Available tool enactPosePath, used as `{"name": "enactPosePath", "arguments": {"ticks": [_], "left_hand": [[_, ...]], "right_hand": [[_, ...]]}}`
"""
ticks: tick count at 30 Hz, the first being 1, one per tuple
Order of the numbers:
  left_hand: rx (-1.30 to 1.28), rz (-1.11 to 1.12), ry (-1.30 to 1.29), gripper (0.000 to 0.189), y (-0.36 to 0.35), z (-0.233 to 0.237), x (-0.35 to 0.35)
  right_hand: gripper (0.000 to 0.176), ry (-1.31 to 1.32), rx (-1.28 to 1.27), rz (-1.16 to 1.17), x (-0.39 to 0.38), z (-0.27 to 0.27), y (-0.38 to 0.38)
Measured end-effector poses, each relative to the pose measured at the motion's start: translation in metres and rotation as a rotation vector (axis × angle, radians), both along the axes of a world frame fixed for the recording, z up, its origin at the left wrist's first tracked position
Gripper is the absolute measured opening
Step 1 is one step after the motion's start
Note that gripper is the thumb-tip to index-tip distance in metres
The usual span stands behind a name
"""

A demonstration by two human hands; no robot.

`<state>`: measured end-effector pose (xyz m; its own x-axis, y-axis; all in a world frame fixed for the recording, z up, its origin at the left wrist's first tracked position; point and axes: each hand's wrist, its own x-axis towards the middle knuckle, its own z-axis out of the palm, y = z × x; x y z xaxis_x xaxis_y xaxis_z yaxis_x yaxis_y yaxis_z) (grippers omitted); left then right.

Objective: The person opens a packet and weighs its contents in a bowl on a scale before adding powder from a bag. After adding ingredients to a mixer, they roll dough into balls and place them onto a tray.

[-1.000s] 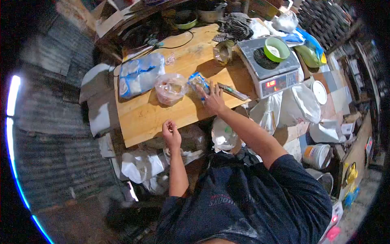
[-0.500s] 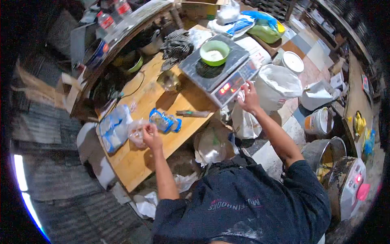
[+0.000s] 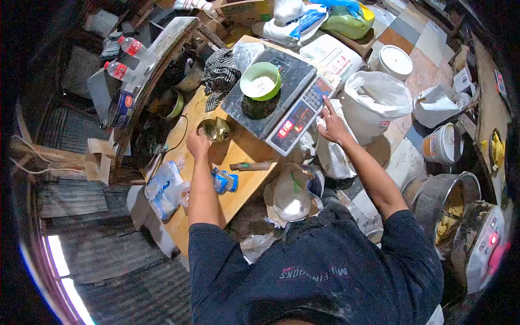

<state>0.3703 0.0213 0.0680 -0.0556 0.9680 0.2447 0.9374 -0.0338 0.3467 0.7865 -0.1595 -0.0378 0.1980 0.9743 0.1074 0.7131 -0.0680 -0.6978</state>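
My left hand (image 3: pixel 199 143) is closed on the rim of a small shiny metal bowl (image 3: pixel 219 131) at the table's far-left side. My right hand (image 3: pixel 333 125) has its fingers stretched out, with a fingertip at the keypad of the digital scale (image 3: pixel 273 105); nothing shows in its grasp. On the scale's dark platform stands a green bowl (image 3: pixel 267 90) holding white powder. Red digits glow on the display (image 3: pixel 285 129). Below the metal bowl lie a knife-like tool (image 3: pixel 251 166) and a blue-and-clear packet (image 3: pixel 224 180), partly covered by my left forearm.
The wooden table (image 3: pixel 238 200) also bears a plastic bag (image 3: pixel 165 189) and a striped cloth (image 3: pixel 219 73). Right of the scale stand an open white sack (image 3: pixel 377 97) and a lidded white bucket (image 3: pixel 394 61). A large metal pot (image 3: pixel 441 216) is near my right elbow.
My left hand has moved from the plastic bag up to the metal bowl and taken its rim. My right hand's fingers have reached farther up over the scale's keypad.
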Motion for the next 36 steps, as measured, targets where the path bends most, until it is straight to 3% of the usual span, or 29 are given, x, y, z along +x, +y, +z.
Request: {"name": "enactPosePath", "arguments": {"ticks": [5,9,11,13,14,16,17,19,21,23,24,27,29,31,33,35,36], "left_hand": [[0.178,-0.013,0.045,0.024,-0.014,-0.001,-0.005],[0.206,0.012,-0.021,0.02,-0.046,0.054,0.013],[0.464,-0.284,-0.058,0.017,-0.056,0.079,0.012],[0.415,-0.297,-0.117,0.016,-0.072,0.107,0.012],[0.483,-0.364,-0.115,0.015,-0.085,0.125,0.02],[0.529,-0.444,-0.131,0.016,-0.105,0.148,0.029],[0.542,-0.479,-0.188,0.019,-0.112,0.155,0.033],[0.529,-0.531,-0.195,0.02,-0.142,0.181,0.051],[0.532,-0.564,-0.201,0.019,-0.157,0.188,0.059],[0.368,-0.647,-0.349,0.018,-0.171,0.187,0.063],[0.435,-0.653,-0.33,0.022,-0.175,0.18,0.063],[0.405,-0.596,-0.394,0.022,-0.191,0.183,0.064],[0.363,-0.596,-0.473,0.023,-0.192,0.167,0.056],[0.367,-0.463,-0.797,0.024,-0.201,0.163,0.056],[0.386,-0.486,-0.819,0.027,-0.199,0.126,0.026],[0.268,-0.304,-0.572,0.031,-0.205,0.079,-0.008],[0.184,-0.204,-0.569,0.033,-0.212,0.057,-0.022]], "right_hand": [[0.034,-0.086,-0.081,0.012,0.001,0.009,-0.001],[0.039,-0.115,-0.043,0.024,0.002,0.01,-0.002],[0.041,-0.132,0.024,0.004,-0.01,0.018,0.001],[0.043,0.037,0.238,-0.074,-0.039,0.034,0.002],[0.044,0.173,0.343,-0.03,-0.054,0.028,0.008],[0.039,0.501,0.009,0.129,-0.092,0.067,-0.001],[0.041,0.984,0.107,0.332,-0.11,0.059,0.001],[0.06,1.576,-0.145,0.562,-0.146,0.096,-0.015],[0.075,2.116,-0.2,0.688,-0.179,0.114,-0.028],[0.079,2.205,-0.199,0.744,-0.194,0.146,-0.041],[0.084,2.304,-0.188,0.798,-0.199,0.156,-0.049],[0.08,2.294,0.002,0.769,-0.211,0.152,-0.052],[0.078,2.285,-0.011,0.662,-0.206,0.156,-0.054],[0.078,2.266,0.063,0.597,-0.196,0.16,-0.049],[0.079,2.152,0.154,0.554,-0.17,0.143,-0.032],[0.07,2.156,0.139,0.547,-0.128,0.115,-0.008],[0.072,2.024,0.128,0.36,-0.112,0.125,-0.003]]}}
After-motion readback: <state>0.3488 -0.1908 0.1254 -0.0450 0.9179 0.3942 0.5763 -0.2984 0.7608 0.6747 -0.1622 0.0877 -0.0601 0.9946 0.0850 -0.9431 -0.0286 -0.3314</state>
